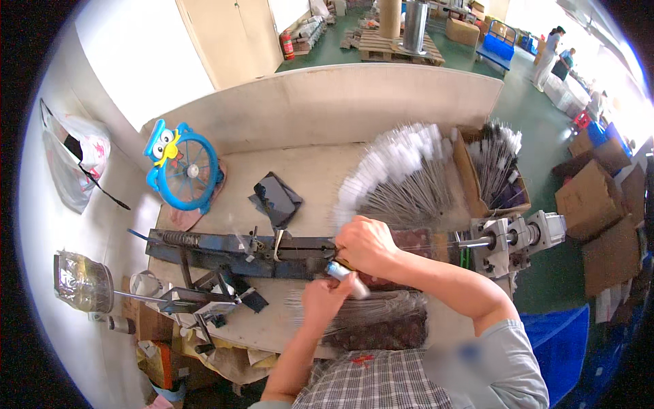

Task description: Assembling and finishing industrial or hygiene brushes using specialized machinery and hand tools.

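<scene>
My left hand (pixel 323 300) is closed on a short pale cylinder (pixel 359 290) with a bluish end, its thumb lying along it; the exact kind does not show. Just above it, my right hand (pixel 366 244) is curled into a fist at the bar of a long dark metal bench machine (pixel 300 251). What its fingers hold, if anything, is hidden. Below my hands lies a bundle of thin metal wires (pixel 381 305) on a dark mat. Beyond the right hand, many white-bristled wire brushes (pixel 388 167) are fanned out on the table.
A cardboard box (pixel 470 174) holds more brushes at the right, behind a motor-like metal drive unit (pixel 511 238). A blue toy-like fan (pixel 184 170) and a dark folded sheet (pixel 276 198) sit on the left. A low partition (pixel 327 102) closes the table's back.
</scene>
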Demonstrator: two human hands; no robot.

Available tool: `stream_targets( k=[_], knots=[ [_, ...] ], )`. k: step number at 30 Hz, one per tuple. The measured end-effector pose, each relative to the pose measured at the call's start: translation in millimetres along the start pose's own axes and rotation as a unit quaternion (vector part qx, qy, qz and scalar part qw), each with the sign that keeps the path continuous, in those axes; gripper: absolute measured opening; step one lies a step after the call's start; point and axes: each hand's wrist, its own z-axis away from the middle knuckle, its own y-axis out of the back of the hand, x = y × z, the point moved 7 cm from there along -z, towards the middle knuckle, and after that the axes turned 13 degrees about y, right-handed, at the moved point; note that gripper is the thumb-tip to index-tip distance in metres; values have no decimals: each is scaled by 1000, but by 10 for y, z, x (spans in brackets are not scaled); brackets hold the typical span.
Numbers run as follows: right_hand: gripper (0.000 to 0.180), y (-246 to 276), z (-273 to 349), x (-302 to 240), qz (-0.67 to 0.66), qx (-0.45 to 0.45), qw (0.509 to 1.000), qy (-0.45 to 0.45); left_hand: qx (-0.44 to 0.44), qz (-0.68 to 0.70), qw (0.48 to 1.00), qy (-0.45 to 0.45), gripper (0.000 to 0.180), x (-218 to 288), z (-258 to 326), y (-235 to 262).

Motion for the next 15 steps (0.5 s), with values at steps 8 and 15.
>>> stream_targets(
  k=[8,15],
  knots=[
    [5,440,397,-78,-2,152,982,114,0,234,972,-14,26,-171,-80,-263],
    [12,-331,956,20,-111,-29,990,82,-12,244,969,-39,19,-253,-153,-322]
  ],
)
